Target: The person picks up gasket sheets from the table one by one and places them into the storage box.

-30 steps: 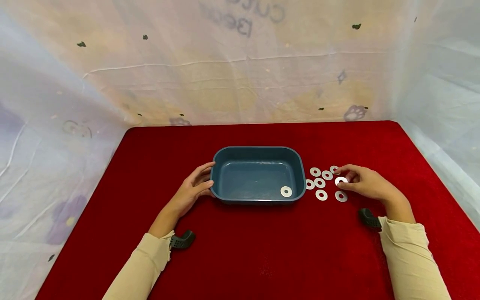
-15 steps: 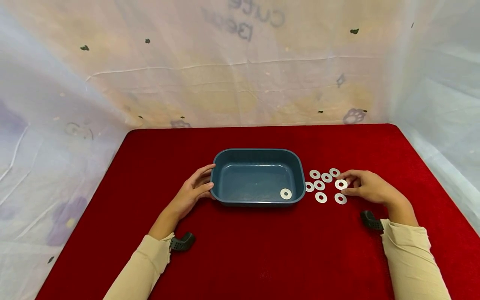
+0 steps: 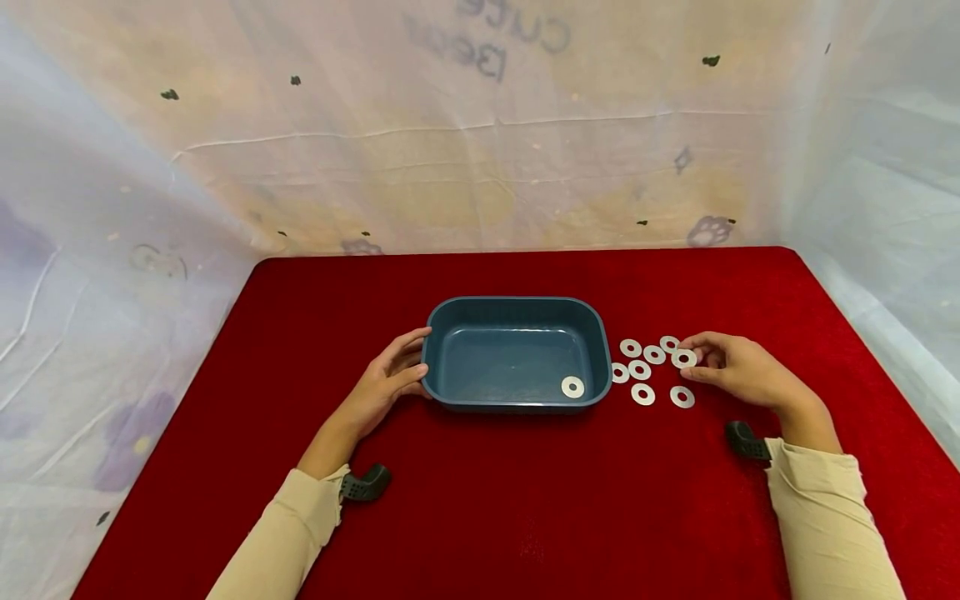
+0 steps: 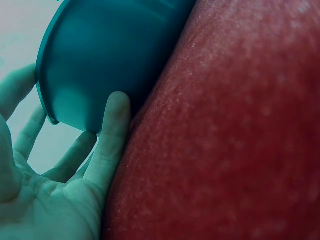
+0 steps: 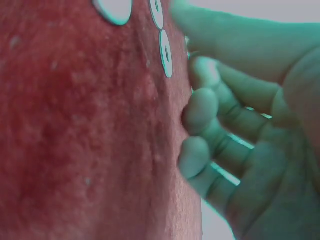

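Red cloth covers the tabletop, where the left hand (image 3: 390,375) lies open-fingered against the tray (image 3: 517,304) wall. The right hand (image 3: 731,368) pinches a washer (image 3: 683,359) beside the tray; a firm edge grip, lifted clear of its neighbours (image 3: 642,393), should serve best.

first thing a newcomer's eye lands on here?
The bright red velvet-like tablecloth, with a dark teal rectangular plastic tray at its centre holding one flat white ring-shaped washer. To the tray's right lies a cluster of loose white washers, where the right hand pinches one. The left hand rests against the tray's left end.
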{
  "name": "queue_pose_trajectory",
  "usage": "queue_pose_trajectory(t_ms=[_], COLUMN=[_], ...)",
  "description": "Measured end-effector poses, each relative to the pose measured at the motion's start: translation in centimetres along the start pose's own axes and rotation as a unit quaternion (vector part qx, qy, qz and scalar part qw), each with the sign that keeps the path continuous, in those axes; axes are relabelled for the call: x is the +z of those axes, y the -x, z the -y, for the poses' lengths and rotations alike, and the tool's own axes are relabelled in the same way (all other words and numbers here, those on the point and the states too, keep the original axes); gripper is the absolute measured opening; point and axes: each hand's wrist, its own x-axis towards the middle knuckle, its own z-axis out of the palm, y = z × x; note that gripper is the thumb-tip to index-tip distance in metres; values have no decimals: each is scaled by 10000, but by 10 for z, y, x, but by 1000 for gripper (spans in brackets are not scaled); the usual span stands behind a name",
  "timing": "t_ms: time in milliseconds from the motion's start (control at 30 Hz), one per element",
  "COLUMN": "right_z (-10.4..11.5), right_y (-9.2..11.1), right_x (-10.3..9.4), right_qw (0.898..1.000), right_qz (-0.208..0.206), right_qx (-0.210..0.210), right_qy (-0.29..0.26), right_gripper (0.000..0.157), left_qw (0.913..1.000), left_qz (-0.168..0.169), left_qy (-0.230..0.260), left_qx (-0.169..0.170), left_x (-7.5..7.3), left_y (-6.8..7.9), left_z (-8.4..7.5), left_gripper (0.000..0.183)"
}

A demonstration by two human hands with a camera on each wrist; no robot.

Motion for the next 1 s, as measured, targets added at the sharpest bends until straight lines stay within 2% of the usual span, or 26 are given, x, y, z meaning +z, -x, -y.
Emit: queue_pose_trajectory(t_ms=[167, 333, 1000], right_z=[3, 6, 10], right_y=[-4, -5, -6], right_x=[3, 4, 4], right_qw=[9987, 9973, 9944], right_qz=[-486, -709, -1040], right_qx=[-165, -141, -92], right_qy=[-36, -100, -169], right_gripper=[26, 25, 29], left_qw=[10000, 10000, 10000], left_qz=[-6, 4, -5], left_qy=[-25, -16, 48], left_qx=[8, 16, -14], left_x=[0, 0, 0], left_y=[0, 0, 0], left_z=[0, -1, -1], left_gripper=[58, 58, 58])
